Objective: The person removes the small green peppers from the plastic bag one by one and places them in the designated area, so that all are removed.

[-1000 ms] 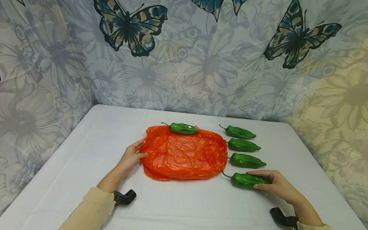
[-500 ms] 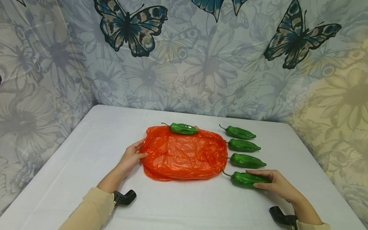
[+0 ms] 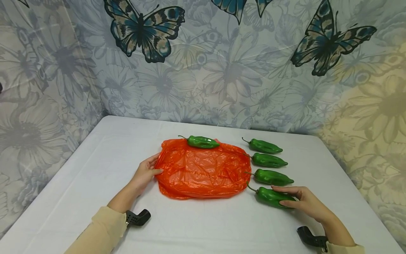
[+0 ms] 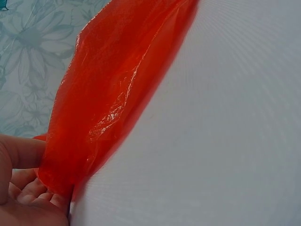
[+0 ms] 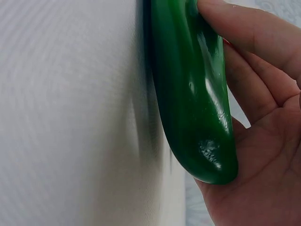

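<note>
An orange-red plastic bag point(image 3: 203, 173) lies flat on the white table. My left hand point(image 3: 146, 173) pinches its left edge, thumb above and fingers beneath, as the left wrist view shows at the bag's corner point(image 4: 61, 169). On the right, my right hand point(image 3: 306, 203) holds the nearest green pepper point(image 3: 271, 197) by its tip end, the stem pointing left to the bag's rim. Close up in the right wrist view, thumb and fingers lie around the pepper point(image 5: 193, 94). Another green pepper point(image 3: 203, 142) rests across the bag's far edge.
Three more green peppers lie in a column right of the bag: a far one point(image 3: 265, 146), a middle one point(image 3: 269, 160) and a near one point(image 3: 273, 177) just beyond the held pepper. A butterfly-patterned cloth wall point(image 3: 222, 77) stands behind the white table point(image 3: 203, 229).
My right hand has shifted the held pepper slightly, its stem end turning away from me and a little to the right. The left hand and the bag look the same.
</note>
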`<state>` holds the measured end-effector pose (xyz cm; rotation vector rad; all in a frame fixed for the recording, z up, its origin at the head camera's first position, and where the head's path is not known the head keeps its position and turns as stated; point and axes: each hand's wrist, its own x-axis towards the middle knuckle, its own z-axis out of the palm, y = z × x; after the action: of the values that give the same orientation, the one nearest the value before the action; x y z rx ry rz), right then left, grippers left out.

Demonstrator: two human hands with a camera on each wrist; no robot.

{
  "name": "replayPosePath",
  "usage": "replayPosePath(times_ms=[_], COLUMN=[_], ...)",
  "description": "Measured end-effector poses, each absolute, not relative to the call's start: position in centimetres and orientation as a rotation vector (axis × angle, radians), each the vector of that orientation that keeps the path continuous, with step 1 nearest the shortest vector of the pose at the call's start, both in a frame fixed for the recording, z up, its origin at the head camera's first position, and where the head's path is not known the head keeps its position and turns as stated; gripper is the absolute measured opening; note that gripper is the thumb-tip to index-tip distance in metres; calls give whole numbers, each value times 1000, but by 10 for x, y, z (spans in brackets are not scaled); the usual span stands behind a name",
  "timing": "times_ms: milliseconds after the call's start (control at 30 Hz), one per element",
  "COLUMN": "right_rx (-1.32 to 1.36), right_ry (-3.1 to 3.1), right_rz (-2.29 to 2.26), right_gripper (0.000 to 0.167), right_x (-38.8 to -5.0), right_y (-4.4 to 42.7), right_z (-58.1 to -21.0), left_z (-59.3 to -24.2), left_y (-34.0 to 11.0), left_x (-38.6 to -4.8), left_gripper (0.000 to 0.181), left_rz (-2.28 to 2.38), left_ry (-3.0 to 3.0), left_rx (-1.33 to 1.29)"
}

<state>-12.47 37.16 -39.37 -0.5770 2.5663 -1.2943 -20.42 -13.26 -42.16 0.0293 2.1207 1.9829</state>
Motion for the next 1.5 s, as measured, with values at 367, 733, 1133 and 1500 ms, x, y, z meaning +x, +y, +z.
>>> replayPosePath(times_ms=[367, 733, 1133, 1500], right_rx=[-599, -647, -684, -647], right_ry=[2585, 2570, 2590, 2697], right_rz=[-1269, -1300, -1291, -1219], right_gripper=[40, 34, 32, 35], right_x=[-125, -125, -123, -129], right_y=[372, 375, 373, 365], right_z=[-392, -392, -384, -350], left_z=[-423, -423, -422, -423], left_y=[-132, -132, -132, -133], left_x=[-206, -205, -204, -205], left_gripper=[67, 67, 67, 66], left_rz=[1975, 1988, 1981, 1977], left_ry=[2132, 2119, 2125, 2130], left_rx=[9, 27, 25, 21])
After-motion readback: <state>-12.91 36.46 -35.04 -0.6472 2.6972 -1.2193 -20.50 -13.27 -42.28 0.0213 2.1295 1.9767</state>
